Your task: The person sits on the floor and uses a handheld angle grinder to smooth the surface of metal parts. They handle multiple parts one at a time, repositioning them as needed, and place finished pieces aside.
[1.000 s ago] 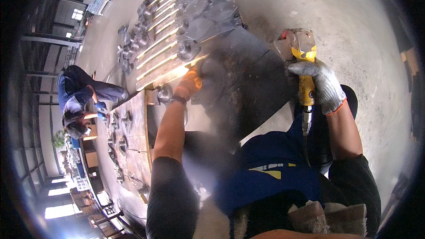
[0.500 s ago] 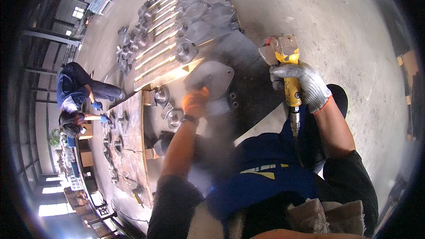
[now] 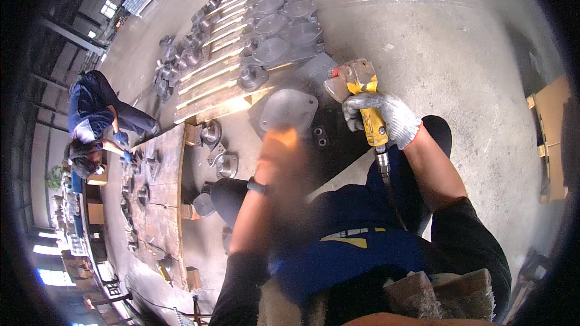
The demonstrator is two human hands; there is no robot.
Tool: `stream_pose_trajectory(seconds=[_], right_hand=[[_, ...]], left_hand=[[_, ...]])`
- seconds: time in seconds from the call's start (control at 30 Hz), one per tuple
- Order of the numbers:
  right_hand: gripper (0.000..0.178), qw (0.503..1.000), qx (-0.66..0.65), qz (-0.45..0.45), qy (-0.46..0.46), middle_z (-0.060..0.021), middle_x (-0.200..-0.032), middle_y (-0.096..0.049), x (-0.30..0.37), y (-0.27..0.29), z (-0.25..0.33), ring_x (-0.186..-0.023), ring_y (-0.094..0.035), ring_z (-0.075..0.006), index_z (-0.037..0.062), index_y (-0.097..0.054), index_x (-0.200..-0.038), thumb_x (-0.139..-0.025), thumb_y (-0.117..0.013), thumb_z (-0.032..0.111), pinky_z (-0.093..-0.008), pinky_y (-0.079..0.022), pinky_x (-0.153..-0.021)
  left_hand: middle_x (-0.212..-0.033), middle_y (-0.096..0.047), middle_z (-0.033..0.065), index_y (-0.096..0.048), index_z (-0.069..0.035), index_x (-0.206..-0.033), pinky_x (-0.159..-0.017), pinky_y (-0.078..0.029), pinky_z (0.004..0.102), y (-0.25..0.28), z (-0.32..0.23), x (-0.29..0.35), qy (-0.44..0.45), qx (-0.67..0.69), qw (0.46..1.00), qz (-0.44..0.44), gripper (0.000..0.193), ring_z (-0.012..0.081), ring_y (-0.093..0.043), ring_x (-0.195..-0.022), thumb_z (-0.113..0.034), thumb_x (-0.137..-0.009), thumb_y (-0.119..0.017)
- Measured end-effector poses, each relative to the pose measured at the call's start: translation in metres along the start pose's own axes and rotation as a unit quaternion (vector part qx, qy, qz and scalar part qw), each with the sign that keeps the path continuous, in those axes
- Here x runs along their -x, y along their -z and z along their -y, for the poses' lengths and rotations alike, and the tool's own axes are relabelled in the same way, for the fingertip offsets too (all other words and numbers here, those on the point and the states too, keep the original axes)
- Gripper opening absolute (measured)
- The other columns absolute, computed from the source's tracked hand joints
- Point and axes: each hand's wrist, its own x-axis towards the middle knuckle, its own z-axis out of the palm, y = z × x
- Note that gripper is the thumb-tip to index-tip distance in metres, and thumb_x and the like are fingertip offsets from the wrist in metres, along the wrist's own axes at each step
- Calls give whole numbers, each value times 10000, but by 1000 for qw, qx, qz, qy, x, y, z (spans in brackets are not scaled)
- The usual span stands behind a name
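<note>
Plate in hand: a rounded grey plate (image 3: 290, 108) lies before me on the dark tabletop (image 3: 338, 145), its upper face bare to view.
Left hand: my left hand (image 3: 281, 145), in an orange glove, is at the plate's near edge; it is blurred, so I cannot tell whether the fingers grip or only press.
Right hand: my right hand (image 3: 386, 118), in a pale knitted glove, is wrapped around the yellow grinder (image 3: 374, 127), well apart from the left.
Grinder disc: the disc (image 3: 336, 90) sits beside the plate, not touching it; no sparks show, and I cannot tell if it spins.
This plate's progress: partway at most, I judge, since I have both plate and grinder at hand; its rim is too unclear to say which stretches are done.
Pallet rows: many similar plates (image 3: 270, 24) lie on the wooden pallet (image 3: 211, 108); I cannot tell finished ones from waiting ones.
Pallet corner: a hubbed flange (image 3: 251, 76) rests at the near end, out of my hands.
Small piece: a dark block with two holes (image 3: 320, 136) lies just beside my plate, untouched.
</note>
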Motion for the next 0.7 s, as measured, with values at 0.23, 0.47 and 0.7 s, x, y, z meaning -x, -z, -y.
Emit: stream_pose_trajectory(seconds=[0.23,0.47,0.7], right_hand=[[208,988,104,-93,-66,-105,-869,-661,-8,-6,-4,-775,-650,-200,-13,-636,-975,-890,-568,164,-287,-533,-693],[286,991,129,-29,-10,-73,-1019,-655,-4,4,-15,-886,-628,-140,11,-621,-1128,-955,-435,143,-273,-517,-760],[264,985,171,-10,18,-81,-1003,-660,-11,9,-27,-877,-637,-178,10,-626,-1095,-904,-487,125,-279,-509,-775]], left_hand=[[-1127,-602,177,-519,-12,-1192,-824,-511,360,-60,-40,-50,-107,241,964,8,429,306,-617,-992,-187,-823,-650],[-1199,-573,197,-418,19,-1302,-929,-487,382,-11,-104,-49,-210,358,886,-207,601,310,-591,-1094,-133,-799,-710],[-1201,-580,172,-422,-6,-1313,-937,-490,370,5,-111,-47,-194,295,905,-238,643,284,-595,-1095,-167,-777,-738]])
